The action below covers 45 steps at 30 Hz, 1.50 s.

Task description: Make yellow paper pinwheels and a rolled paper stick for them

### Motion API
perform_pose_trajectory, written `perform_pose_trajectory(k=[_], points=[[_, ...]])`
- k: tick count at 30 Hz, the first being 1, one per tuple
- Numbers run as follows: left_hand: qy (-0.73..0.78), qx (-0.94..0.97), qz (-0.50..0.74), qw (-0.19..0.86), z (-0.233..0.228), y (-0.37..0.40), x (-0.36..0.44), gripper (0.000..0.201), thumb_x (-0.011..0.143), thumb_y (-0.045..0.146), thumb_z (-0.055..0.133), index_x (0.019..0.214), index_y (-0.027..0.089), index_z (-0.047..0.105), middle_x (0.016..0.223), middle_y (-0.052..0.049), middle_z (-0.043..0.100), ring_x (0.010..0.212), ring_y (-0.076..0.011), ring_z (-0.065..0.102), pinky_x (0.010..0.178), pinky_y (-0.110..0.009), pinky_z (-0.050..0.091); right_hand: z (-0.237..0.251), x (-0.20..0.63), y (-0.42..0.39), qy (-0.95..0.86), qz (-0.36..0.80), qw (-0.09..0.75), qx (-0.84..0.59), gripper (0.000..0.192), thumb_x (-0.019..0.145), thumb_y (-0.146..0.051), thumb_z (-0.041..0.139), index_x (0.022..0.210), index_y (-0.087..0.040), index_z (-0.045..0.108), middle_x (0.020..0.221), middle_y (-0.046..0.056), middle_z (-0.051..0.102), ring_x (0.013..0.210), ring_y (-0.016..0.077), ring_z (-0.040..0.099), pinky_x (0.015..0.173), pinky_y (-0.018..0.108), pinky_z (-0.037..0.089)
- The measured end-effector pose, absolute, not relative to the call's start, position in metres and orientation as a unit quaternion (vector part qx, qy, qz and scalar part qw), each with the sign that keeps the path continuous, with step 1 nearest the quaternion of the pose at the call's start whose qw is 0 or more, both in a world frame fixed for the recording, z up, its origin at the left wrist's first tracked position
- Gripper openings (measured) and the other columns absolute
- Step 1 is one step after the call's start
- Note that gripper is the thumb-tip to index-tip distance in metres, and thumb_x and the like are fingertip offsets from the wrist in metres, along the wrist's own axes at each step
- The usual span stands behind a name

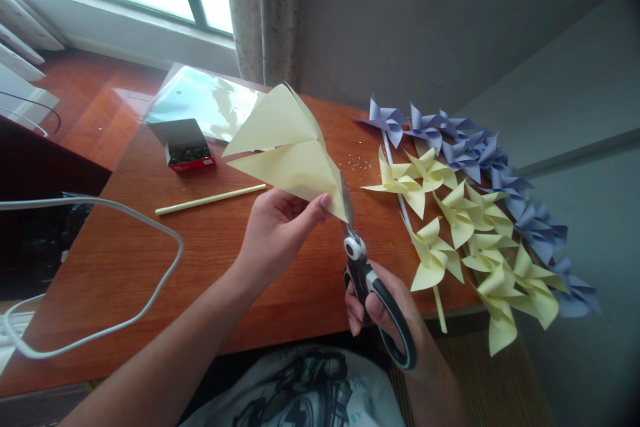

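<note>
My left hand [283,227] pinches a pale yellow sheet of paper [290,153] near its lower corner, thumb on top and fingers beneath. A slit runs into the sheet from its left side, and the paper is held above the table. In my right hand [385,300] is a pair of scissors [356,250] with black, white and grey handles. The blades point away from me and meet the right edge of the paper; how far they are apart is hard to make out. Left of my left hand, a yellow paper stick [210,200] lies on the table.
Yellow pinwheels [435,253] and purple pinwheels [465,140] crowd the right side of the wooden table [210,300]. A small box [187,147] of metal pins stands open by a clear plastic sleeve [200,100]. Tiny bits [359,163] lie scattered. A white cable [165,280] loops at left.
</note>
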<state>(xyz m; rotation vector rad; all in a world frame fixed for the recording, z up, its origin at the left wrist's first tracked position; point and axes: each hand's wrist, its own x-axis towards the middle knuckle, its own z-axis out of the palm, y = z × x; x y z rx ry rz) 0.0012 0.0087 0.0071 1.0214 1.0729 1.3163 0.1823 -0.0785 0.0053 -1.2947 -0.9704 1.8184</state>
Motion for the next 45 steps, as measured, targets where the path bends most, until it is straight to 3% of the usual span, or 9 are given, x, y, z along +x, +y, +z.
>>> perform_pose_trajectory(k=[15, 45], points=[[0.414, 0.389, 0.562, 0.6, 0.0034, 0.0088, 0.001, 0.018, 0.084, 0.029, 0.076, 0.071, 0.016, 0.072, 0.065, 0.001, 0.071, 0.059, -0.0079, 0.062, 0.056, -0.015, 0.047, 0.0078, 0.1757, -0.0811, -0.341, 0.708, 0.372, -0.494, 0.053, 0.068, -0.067, 0.078, 0.083, -0.02, 0.058, 0.064, -0.004, 0.048, 0.051, 0.0101, 0.05, 0.053, 0.022, 0.041], [0.41, 0.393, 0.568, 0.595, 0.0033, 0.0091, 0.0006, 0.011, 0.085, 0.025, 0.076, 0.076, 0.018, 0.074, 0.067, 0.002, 0.072, 0.06, -0.008, 0.063, 0.056, -0.014, 0.048, 0.0094, 0.1801, -0.0795, -0.362, 0.7, 0.347, -0.508, 0.052, 0.072, -0.066, 0.076, 0.083, -0.019, 0.057, 0.062, -0.004, 0.051, 0.05, 0.0095, 0.052, 0.052, 0.021, 0.037]])
